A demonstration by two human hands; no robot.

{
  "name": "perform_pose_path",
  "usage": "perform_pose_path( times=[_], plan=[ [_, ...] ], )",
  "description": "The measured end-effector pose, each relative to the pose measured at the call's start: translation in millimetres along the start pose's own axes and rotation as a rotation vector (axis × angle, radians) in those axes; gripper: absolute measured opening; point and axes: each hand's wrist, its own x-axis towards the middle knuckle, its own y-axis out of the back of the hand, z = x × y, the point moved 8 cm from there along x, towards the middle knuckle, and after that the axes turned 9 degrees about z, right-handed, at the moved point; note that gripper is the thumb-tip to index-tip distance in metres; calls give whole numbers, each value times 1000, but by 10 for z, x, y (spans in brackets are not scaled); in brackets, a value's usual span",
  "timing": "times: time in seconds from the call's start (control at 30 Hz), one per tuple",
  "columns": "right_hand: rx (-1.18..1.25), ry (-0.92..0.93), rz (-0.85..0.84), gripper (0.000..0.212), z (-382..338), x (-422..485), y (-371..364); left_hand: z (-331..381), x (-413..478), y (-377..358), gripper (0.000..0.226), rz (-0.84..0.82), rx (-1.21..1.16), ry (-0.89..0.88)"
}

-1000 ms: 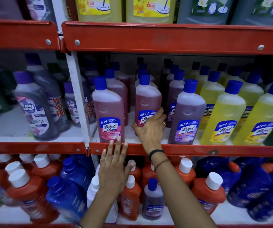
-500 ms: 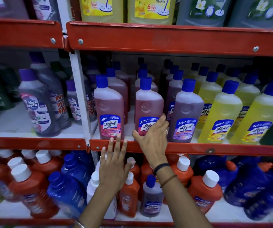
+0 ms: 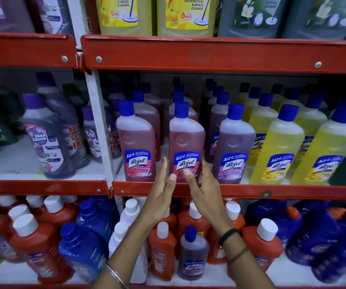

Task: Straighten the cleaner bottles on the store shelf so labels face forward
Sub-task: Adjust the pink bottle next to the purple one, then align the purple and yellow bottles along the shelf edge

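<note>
A pink Lizol cleaner bottle [image 3: 185,138] with a blue cap stands at the front of the middle shelf, label facing me. My right hand [image 3: 204,184] holds its lower right side, thumb across the label and fingers up the edge. My left hand [image 3: 163,184] is raised flat and open just left of the bottle, its thumb near the base. Another pink bottle [image 3: 135,142] stands to the left and a purple one [image 3: 233,144] to the right, both labels forward.
Yellow Lizol bottles [image 3: 278,149] fill the right of the shelf behind its red front rail [image 3: 272,191]. A white upright post [image 3: 99,126] separates dark Maxkleen bottles [image 3: 44,140]. Orange and blue bottles [image 3: 38,247] crowd the shelf below; large jugs [image 3: 185,15] stand above.
My left hand has lifted off the red shelf rail to the bottle's left side. My right hand has slid from the bottle's front to its right side. The view has moved closer.
</note>
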Motion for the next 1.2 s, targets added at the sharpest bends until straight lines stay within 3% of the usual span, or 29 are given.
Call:
perform_pose_path(
  times=[0.1, 0.47, 0.53, 0.63, 0.73, 0.83, 0.93, 1.07, 1.2],
  plan=[
    [11, 16, -26, 47, -12, 22, 19, 19, -11, -26, 68, -30, 18, -20],
    [48, 29, -47, 69, 32, 12, 2, 10, 32, -8, 70, 43, -18, -20],
    [105, 31, 34, 69, 44, -25, 140, 16, 0, -7, 59, 156, -38, -78],
    [220, 165, 312, 48, 21, -108, 630, 178, -158, -41, 44, 394, -49, -298],
    [246, 186, 461, 42, 168, -89, 1042, 384, -255, -354, 44, 374, -39, -429],
    [164, 105, 355, 64, 318, 58, 1092, 401, -145, -769, 56, 177, 0, -290],
    [170, 48, 234, 78, 420, 167, 1052, 242, 16, -985, 59, 102, 0, -122],
    [296, -64, 157, 72, 670, 278, 1039, 76, 99, -1028, 47, 84, -79, -76],
    [390, -115, 114, 54, 722, 328, 1060, 36, 113, -1021, 53, 81, -111, -97]
  ],
)
